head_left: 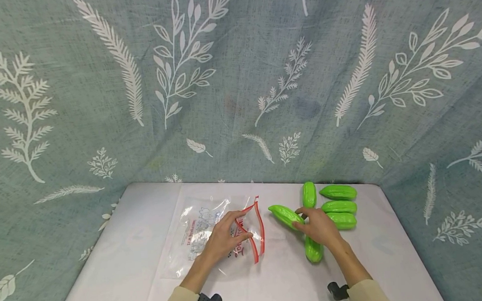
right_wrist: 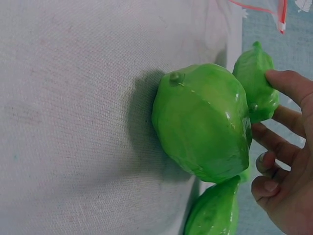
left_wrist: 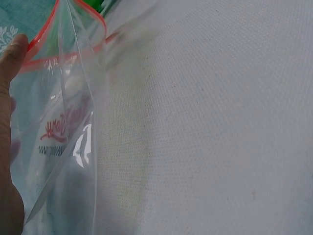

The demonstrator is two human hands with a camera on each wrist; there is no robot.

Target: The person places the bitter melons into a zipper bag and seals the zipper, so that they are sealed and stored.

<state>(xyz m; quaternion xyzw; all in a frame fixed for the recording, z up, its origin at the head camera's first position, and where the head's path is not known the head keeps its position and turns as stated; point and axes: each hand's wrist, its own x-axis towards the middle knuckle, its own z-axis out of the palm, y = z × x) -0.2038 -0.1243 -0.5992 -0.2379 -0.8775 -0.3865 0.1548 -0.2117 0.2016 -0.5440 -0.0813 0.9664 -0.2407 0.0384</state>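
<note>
A clear zip-top bag with a red zip edge and printed pictures lies with its mouth toward the right and gaping. My left hand holds it at the mouth, thumb and forefinger spread along the red edge. In the left wrist view, the thumb is at the red zip and other fingers show through the plastic. Between thumb and fingers my right hand grips a green bitter melon, its pointed end toward the bag. Beneath that hand, another bitter melon lies on the table, large in the right wrist view.
Three more bitter melons, one of them at the back, lie stacked in a column right of my right hand. One more lies lengthwise beyond it. A patterned green-grey curtain hangs behind and beside the white-covered table.
</note>
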